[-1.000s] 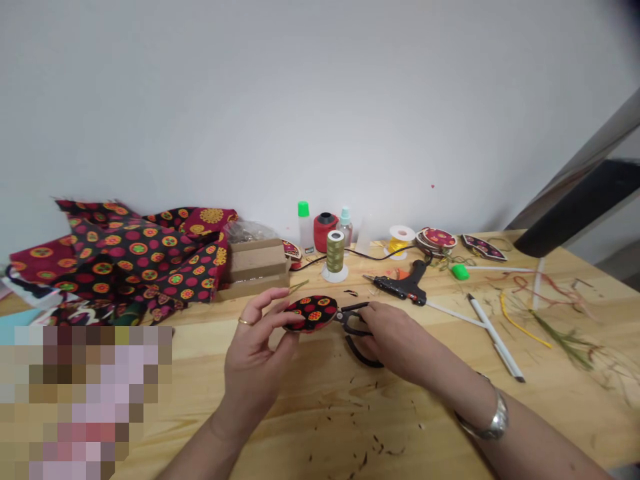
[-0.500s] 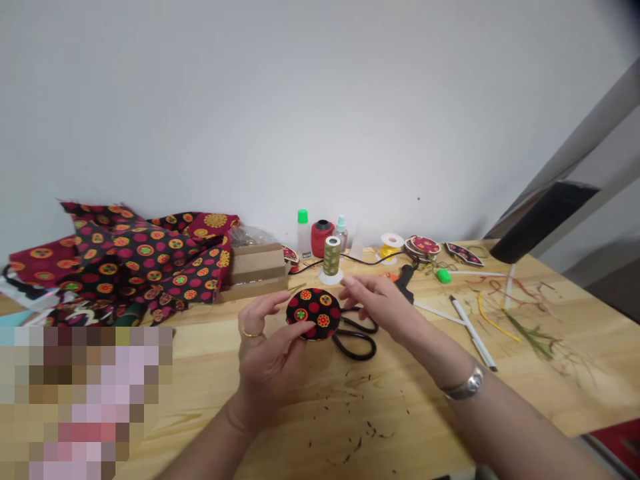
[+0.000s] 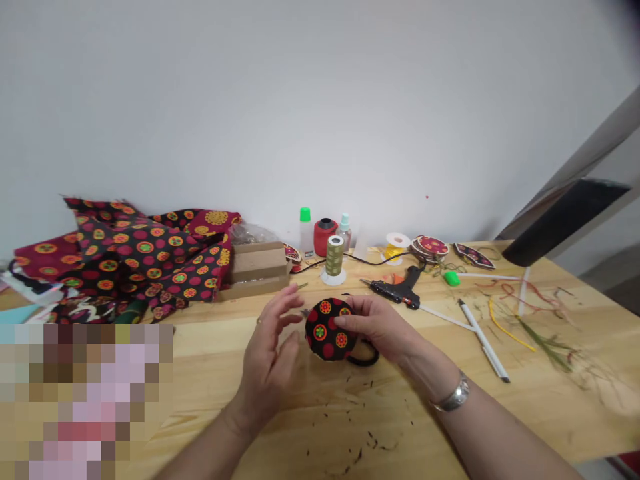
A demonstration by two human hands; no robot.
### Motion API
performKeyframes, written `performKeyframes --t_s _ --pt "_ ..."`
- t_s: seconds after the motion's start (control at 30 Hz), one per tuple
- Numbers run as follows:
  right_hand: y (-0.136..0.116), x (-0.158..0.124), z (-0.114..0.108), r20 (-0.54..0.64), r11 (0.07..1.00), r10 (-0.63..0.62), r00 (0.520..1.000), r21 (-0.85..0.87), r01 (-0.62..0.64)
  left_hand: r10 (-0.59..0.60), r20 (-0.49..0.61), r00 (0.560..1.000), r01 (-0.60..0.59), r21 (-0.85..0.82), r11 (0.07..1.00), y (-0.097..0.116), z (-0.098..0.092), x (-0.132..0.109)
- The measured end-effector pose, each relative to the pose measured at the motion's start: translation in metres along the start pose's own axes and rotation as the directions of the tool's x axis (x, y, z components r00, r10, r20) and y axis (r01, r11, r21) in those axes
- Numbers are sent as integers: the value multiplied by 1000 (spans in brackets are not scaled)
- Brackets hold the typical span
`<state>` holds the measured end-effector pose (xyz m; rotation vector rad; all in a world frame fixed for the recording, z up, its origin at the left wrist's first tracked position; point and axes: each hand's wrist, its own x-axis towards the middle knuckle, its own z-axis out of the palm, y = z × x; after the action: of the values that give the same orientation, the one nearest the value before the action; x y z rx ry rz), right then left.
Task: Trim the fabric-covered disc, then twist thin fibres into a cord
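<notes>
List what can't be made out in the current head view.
Head view:
Round black fabric-covered disc with red and orange flowers: back faces away.
Black-handled scissors: mostly hidden by the disc.
Right hand: fingertips except the thumb's, behind disc.
Tiny dark scraps: too small to identify.
Red thing: cut off by right edge.
Bottom-left area: covered by pixelation.

Tabletop left of the left hand allows passage. Cardboard box, thread cone and glue gun obstruct the far side.
</notes>
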<state>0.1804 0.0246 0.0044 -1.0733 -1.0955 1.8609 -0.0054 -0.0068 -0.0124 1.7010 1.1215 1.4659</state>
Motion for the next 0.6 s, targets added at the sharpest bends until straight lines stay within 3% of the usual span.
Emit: performKeyframes --t_s 0.03,0.1,0.2,0.37,0.6 --pt "1 0 -1 1 999 -10 1000 -33 10 -150 18 988 152 -114 982 0 0 1" --pt "2 0 -2 18 991 -34 999 -130 36 -389 115 914 406 -261 876 0 2 4" --pt "5 -2 -2 41 943 -98 994 -316 106 -510 263 819 571 -279 772 1 3 7" --pt "7 -7 1 106 833 -166 980 -517 197 -495 279 823 551 -178 815 5 5 9" --pt "1 -7 2 41 836 -259 965 -490 246 -485 229 844 518 -117 847 7 6 7"
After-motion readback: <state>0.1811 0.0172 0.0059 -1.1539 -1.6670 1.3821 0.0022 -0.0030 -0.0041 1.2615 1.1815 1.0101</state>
